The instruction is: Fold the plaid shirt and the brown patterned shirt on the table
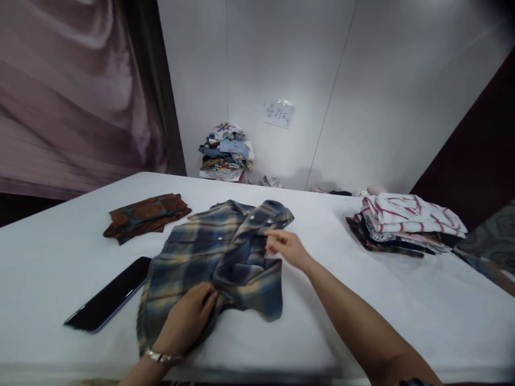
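A plaid shirt (193, 252) in dark blue, grey and yellow lies on the white table, its right part folded loosely over itself in rumples. Its collar (277, 212) points away from me, and small white buttons show near it. Low on the shirt, my left hand (193, 311) is closed on the cloth by the hem, thumb and fingers pressed together. Farther up, at the shirt's right edge just below the collar, my right hand (287, 247) has its fingertips on the fabric in a pinch; they are slightly blurred.
A black phone-like slab (112, 292) lies left of the shirt. Behind it rests a folded brown patterned garment (147, 214). Folded clothes (410, 217) are stacked at the right, and a taller clothes pile (227, 150) stands beyond the table (322, 316). A paper sign (278, 113) hangs on the wall.
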